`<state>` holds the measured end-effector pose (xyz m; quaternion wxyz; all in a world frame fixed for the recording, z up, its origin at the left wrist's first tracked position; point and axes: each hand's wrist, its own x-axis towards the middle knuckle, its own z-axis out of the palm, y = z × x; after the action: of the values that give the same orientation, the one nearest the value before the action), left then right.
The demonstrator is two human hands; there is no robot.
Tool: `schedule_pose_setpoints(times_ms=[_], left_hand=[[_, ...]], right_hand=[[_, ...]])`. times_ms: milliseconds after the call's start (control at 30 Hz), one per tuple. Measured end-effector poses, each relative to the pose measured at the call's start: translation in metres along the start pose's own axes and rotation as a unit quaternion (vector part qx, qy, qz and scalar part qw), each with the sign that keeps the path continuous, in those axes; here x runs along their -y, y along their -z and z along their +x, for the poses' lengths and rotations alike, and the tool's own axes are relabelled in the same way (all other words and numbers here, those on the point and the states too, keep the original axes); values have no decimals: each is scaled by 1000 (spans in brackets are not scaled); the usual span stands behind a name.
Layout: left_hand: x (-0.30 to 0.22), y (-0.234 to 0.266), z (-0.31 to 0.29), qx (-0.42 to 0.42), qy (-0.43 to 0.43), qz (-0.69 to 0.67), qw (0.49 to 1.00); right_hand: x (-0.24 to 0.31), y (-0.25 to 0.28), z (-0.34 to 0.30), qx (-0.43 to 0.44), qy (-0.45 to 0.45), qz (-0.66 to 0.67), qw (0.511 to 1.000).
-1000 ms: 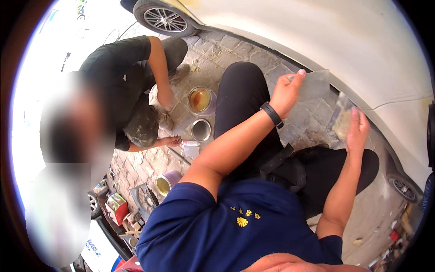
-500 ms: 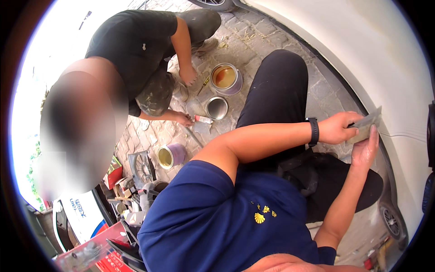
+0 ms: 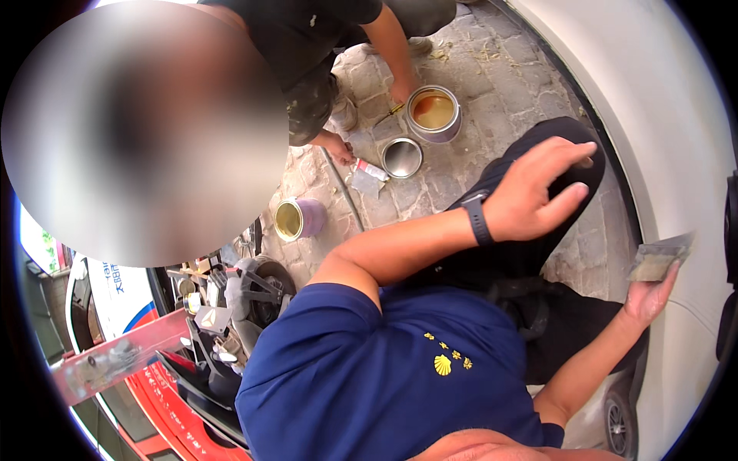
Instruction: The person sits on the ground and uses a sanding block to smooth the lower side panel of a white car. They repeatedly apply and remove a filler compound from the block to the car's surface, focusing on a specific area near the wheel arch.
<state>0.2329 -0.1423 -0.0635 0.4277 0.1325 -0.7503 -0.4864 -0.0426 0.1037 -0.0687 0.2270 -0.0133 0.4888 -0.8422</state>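
Observation:
My left hand (image 3: 538, 190), with a dark watch (image 3: 477, 217) on its wrist, hovers over my bent knee. Its thumb and fingers are apart, the fingers slightly curled, and I see nothing held. At the right, close to the white car body (image 3: 676, 161), my right hand (image 3: 652, 298) grips a flat, square-edged putty scraper (image 3: 661, 257). Greyish-beige smears cover its blade, whose far edge is blurred. Whether one blade or two lie in this hand, I cannot tell.
Ahead, a co-worker's hand (image 3: 338, 146) is by a red-and-white tube (image 3: 372, 169) on the paving. Nearby stand a large tin with tan and orange contents (image 3: 435, 135), a silver round tin (image 3: 402, 158) and a lilac tin (image 3: 309, 217). A motorbike wheel (image 3: 270, 288) is at left.
My left hand has let go of the scraper and drawn back left and up, fingers apart. My right hand, keeping the scraper, has moved right and slightly down. My view has shifted.

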Motion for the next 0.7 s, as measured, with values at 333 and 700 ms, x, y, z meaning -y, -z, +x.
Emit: schedule_pose_setpoints(times_ms=[333,700], left_hand=[[54,85,-155,152,429,-121,882],[152,89,-160,-52,599,-193,775]], right_hand=[[-50,-63,-2,9,220,-525,822],[-48,-32,-13,64,101,-328,937]])
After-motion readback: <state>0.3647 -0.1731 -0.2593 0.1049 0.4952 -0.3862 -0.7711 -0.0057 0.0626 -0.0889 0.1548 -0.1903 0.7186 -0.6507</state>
